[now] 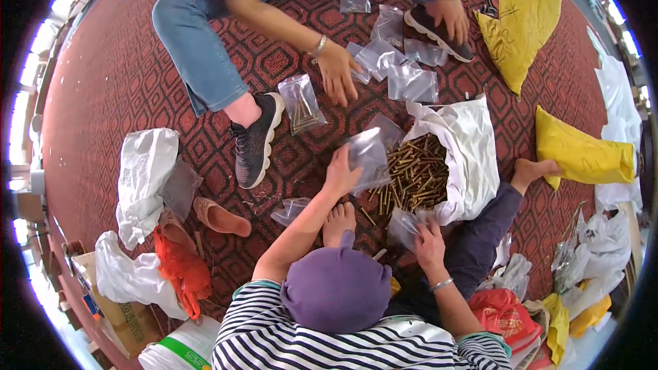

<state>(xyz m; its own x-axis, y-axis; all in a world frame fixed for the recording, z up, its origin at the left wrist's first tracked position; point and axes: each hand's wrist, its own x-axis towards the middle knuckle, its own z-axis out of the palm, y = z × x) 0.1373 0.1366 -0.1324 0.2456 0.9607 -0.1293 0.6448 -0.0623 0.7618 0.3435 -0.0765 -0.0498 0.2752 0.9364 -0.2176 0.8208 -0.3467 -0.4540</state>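
My left hand (343, 175) is closed on the edge of a clear plastic bag (369, 157), which is smeared by motion beside the heap. My right hand (430, 244) grips another clear bag (404, 227) at the near edge of the heap; its contents, if any, cannot be made out. Between and beyond my hands lies a heap of thin brass-coloured metal rods (418, 173), perhaps screws, spilling from the mouth of a white sack (474, 147). A loose rod (368, 216) lies on the carpet near my bare foot (339, 224).
Across from me sits a person; one hand (336, 74) hangs over the carpet near a filled clear bag (301, 105), the other rests by a shoe. Flat clear bags (412, 84) lie between. Yellow sacks (582, 147) are right; slippers (221, 217) and a red bag (181, 270) left.
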